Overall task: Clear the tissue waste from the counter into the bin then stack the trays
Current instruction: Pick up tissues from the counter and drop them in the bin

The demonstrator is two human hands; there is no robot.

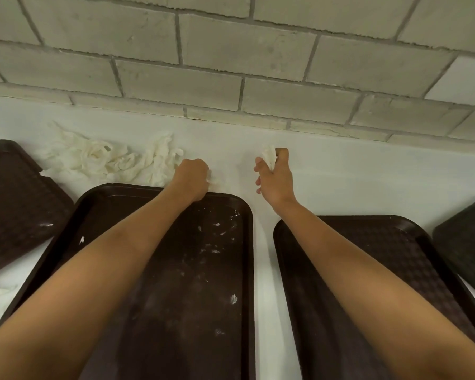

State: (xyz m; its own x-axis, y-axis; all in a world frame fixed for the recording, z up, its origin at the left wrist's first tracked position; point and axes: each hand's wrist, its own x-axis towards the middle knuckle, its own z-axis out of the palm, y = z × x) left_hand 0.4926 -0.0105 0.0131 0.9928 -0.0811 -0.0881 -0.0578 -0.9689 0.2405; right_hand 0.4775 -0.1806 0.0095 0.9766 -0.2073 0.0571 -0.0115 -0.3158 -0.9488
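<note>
Forearms reach across; both grips full

Far left, a dark brown textured plastic tray (17,201) lies askew on the white counter (340,174). Behind it a crumpled white tissue heap (107,157) sprawls near the wall. Left hand (192,176), fist clenched, grips the heap's right end, just past the crumb-flecked centre tray (198,270). Right hand (274,176) pinches a small white tissue wad (269,157). Right tray (395,242) lies under that forearm; fourth tray (466,242) at frame edge. None stacked.
</note>
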